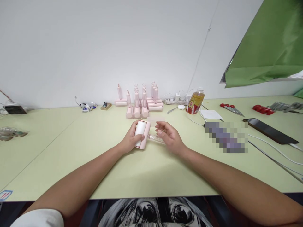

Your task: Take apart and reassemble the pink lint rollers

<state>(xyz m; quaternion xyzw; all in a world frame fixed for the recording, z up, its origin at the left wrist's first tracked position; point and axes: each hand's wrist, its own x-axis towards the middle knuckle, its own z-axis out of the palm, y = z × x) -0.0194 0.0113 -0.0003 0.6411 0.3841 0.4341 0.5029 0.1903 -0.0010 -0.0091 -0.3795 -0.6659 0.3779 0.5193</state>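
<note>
Clasping a pink-and-white plastic lint roller (147, 138) at mid-frame, apparently to steady it, the left hand (129, 140) leaves its clear handle (155, 138) pointing toward the loosely spread right hand (172, 138), contact unclear; beyond, matching pink rollers (137, 113) stand clustered on the pale-green counter (82, 132), seemingly saving space.

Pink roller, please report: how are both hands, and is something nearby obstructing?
Left hand gripping pink roller. Right hand at its clear handle, fingers loosely curled, contact unclear. Similar rollers beyond both hands, apparently not in the way.
</note>
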